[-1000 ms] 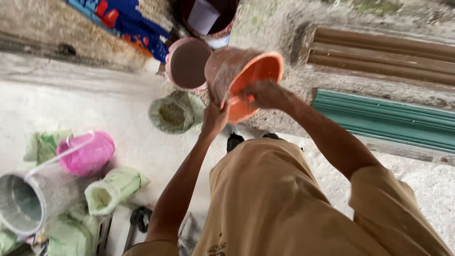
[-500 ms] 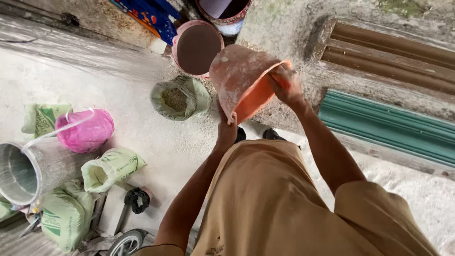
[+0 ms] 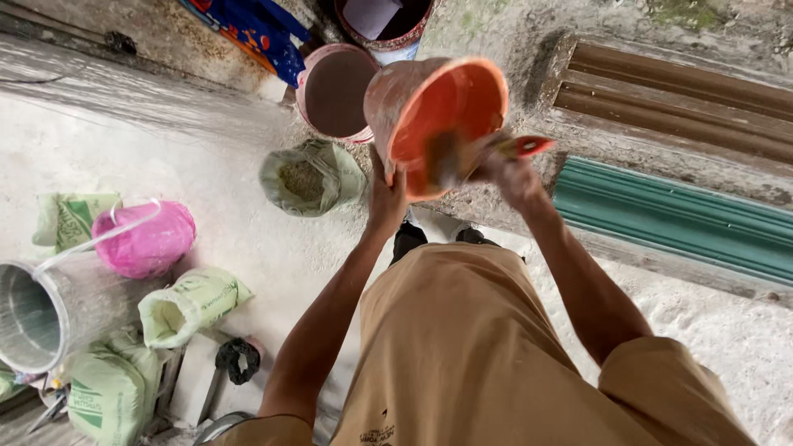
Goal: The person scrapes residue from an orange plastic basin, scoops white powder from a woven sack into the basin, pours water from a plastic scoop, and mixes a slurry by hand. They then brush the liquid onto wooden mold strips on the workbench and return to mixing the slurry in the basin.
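Concrete floor (image 3: 206,140); orange bucket (image 3: 446,107) tipped further; right hand (image 3: 512,169) now inside rim.

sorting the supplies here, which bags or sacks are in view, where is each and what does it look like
Open green sack: on the ground left of the orange bucket, rolled top, grainy fill.
Pale green sack: lying on its side lower left, mouth open.
Green printed sack: bottom left, upright, darker green print.
Green sack: far left, behind the pink bucket, crumpled.
No signs or screens.
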### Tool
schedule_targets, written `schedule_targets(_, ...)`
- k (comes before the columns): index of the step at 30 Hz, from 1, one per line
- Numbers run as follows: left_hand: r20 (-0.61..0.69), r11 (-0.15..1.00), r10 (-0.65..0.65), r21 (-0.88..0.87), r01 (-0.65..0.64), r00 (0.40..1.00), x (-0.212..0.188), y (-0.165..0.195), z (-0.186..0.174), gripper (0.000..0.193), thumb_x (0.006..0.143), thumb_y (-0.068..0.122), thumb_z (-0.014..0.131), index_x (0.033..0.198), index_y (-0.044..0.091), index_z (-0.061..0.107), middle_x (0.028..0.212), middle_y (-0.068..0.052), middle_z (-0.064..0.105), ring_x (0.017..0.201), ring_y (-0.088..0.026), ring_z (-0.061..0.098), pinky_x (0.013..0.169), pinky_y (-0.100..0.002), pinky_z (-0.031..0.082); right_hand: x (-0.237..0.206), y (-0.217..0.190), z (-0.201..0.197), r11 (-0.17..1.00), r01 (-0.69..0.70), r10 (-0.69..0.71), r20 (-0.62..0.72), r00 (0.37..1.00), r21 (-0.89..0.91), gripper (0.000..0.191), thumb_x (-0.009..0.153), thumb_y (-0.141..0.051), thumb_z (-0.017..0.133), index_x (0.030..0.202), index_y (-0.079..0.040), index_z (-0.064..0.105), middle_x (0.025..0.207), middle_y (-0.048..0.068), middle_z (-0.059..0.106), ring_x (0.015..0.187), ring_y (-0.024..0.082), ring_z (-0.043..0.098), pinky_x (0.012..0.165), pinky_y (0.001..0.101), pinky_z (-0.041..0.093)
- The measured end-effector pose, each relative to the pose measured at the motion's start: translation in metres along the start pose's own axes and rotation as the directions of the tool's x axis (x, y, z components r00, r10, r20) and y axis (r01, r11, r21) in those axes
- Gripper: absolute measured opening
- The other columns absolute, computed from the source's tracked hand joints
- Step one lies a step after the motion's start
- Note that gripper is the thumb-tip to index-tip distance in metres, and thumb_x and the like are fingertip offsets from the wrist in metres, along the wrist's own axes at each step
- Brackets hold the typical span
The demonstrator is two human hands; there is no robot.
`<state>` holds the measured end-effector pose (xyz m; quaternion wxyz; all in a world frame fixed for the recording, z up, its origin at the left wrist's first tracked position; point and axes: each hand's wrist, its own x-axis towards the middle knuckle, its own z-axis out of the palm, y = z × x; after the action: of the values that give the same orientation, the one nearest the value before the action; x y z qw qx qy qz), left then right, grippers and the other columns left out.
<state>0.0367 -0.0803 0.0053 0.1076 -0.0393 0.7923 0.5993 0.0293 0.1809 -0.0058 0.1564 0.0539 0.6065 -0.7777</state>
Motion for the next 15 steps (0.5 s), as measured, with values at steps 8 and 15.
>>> schedule_targets(8, 0.112, 0.985, -0.127, 0.132, 0.112, 0.986, -0.003, -0.009, -0.001, 0.078, 0.102, 0.035, 0.067, 0.163, 0.019, 0.02, 0.14, -0.023, 0.064, 0.115, -0.034, 0.074, 0.084, -0.041, 0.063, 0.003, -0.041, 0.03, 0.576, 0.119, -0.339, -0.104, 0.935, -0.809, 0.014, 0.096, -0.015, 0.066, 0.11, -0.013, 0.07, 0.12, 0.008, 0.072, 0.095, 0.021, 0.074, 0.07, 0.0322, 0.063)
schedule_targets(15, 0.079, 0.909, -0.41, 0.119, 0.4, 0.909, -0.008, -0.001, -0.006, 0.097, 0.095, 0.014, 0.051, 0.165, 0.016, -0.017, 0.155, -0.028, 0.043, 0.119, -0.041, 0.067, 0.091, -0.049, 0.063, 0.059, -0.018, 0.039, 0.252, 0.509, -0.148, 0.487, 0.861, -0.823, 0.015, 0.09, -0.018, 0.071, 0.103, -0.012, 0.075, 0.1, 0.007, 0.076, 0.093, 0.025, 0.072, 0.079, 0.0426, 0.06)
